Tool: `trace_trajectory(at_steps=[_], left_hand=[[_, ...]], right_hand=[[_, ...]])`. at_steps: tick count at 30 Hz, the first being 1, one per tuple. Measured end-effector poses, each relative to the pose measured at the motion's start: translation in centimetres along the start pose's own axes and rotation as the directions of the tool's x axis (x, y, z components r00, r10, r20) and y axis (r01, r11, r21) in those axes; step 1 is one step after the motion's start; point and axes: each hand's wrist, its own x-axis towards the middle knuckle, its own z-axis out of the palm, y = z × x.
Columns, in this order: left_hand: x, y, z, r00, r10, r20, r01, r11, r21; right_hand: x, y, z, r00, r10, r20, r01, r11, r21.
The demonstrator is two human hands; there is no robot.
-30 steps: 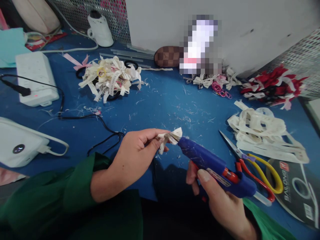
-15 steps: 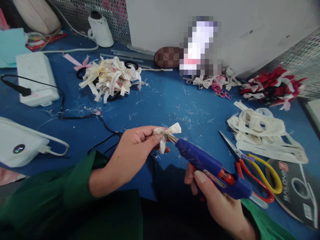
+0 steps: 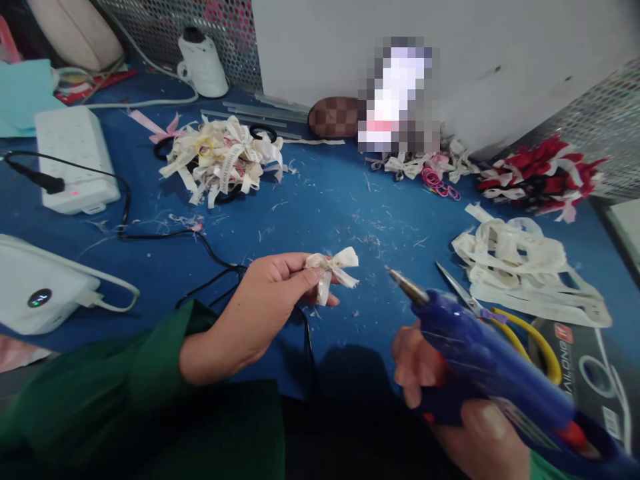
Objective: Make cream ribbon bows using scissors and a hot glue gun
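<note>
Bow (image 3: 345,257) is pinched between thumb and fingers of the left hand (image 3: 265,300), over the worktop (image 3: 325,200) near its front edge. The right hand (image 3: 483,430) is wrapped round a glue gun (image 3: 493,357), nozzle (image 3: 409,287) apart from the bow. Past the gun lie scissors (image 3: 471,302), then ribbon (image 3: 540,253) toward the right edge and a red-and-white pile (image 3: 550,163) near the far right corner

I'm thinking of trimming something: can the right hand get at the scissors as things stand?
Probably not: the right hand is wrapped around the blue glue gun, which hides part of the scissors in this view, though they appear to lie close by.
</note>
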Motion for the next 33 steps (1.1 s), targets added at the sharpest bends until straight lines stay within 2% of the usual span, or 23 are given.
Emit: trace_trajectory(at_steps=[3, 6, 8, 10, 13, 16, 20, 24, 26, 28, 31, 33], left_hand=[[0.1, -0.1, -0.1, 1.0, -0.016, 0.008, 0.016, 1.0, -0.021], [0.1, -0.1, -0.2, 1.0, -0.022, 0.014, 0.023, 0.999, -0.037], [0.1, 0.0, -0.2, 1.0, -0.024, 0.01, 0.025, 0.998, -0.052], [0.0, 0.2, -0.2, 1.0, -0.025, 0.003, 0.025, 0.997, -0.08], [-0.1, 0.5, -0.3, 0.999, -0.015, -0.045, 0.01, 0.994, -0.105], [-0.2, 0.7, -0.4, 0.995, 0.021, -0.093, -0.032, 0.993, -0.112], [-0.3, 0.7, -0.6, 0.994, 0.08, -0.071, -0.088, 0.988, -0.129], [-0.3, 1.1, -0.3, 0.996, 0.09, -0.009, -0.091, 0.985, -0.145], [-0.1, 1.7, 0.1, 0.996, 0.077, 0.034, -0.071, 0.986, -0.148], [0.2, 2.6, 0.7, 0.995, 0.075, 0.064, -0.065, 0.986, -0.151], [0.9, 4.4, 2.2, 0.991, 0.1, 0.089, -0.084, 0.982, -0.166], [1.6, 5.6, 3.3, 0.988, 0.123, 0.098, -0.105, 0.98, -0.169]], right_hand=[[0.2, -0.1, -0.3, 0.997, -0.071, -0.015, 0.073, 0.986, 0.152], [0.4, 0.3, -0.1, 0.973, -0.098, -0.209, 0.112, 0.992, 0.056], [0.8, 0.9, 0.2, 0.945, -0.05, -0.323, 0.014, 0.994, -0.111], [1.5, 1.6, 0.4, 0.938, 0.048, -0.345, -0.149, 0.95, -0.274], [2.8, 2.9, 0.4, 0.954, 0.111, -0.278, -0.221, 0.889, -0.402], [3.8, 4.1, 0.3, 0.971, 0.118, -0.208, -0.218, 0.795, -0.566], [4.3, 5.0, 1.1, 0.992, 0.059, -0.109, -0.122, 0.609, -0.784], [4.4, 4.1, 1.3, 0.997, 0.01, 0.07, 0.055, 0.529, -0.847], [5.1, 3.1, 0.0, 0.99, -0.02, 0.137, 0.129, 0.5, -0.856], [6.7, 2.0, -2.7, 0.992, -0.036, 0.124, 0.126, 0.465, -0.876], [10.4, 1.6, -8.3, 0.995, -0.035, -0.089, -0.064, 0.443, -0.894], [13.3, 2.5, -11.9, 0.972, 0.006, -0.235, -0.219, 0.391, -0.894]])
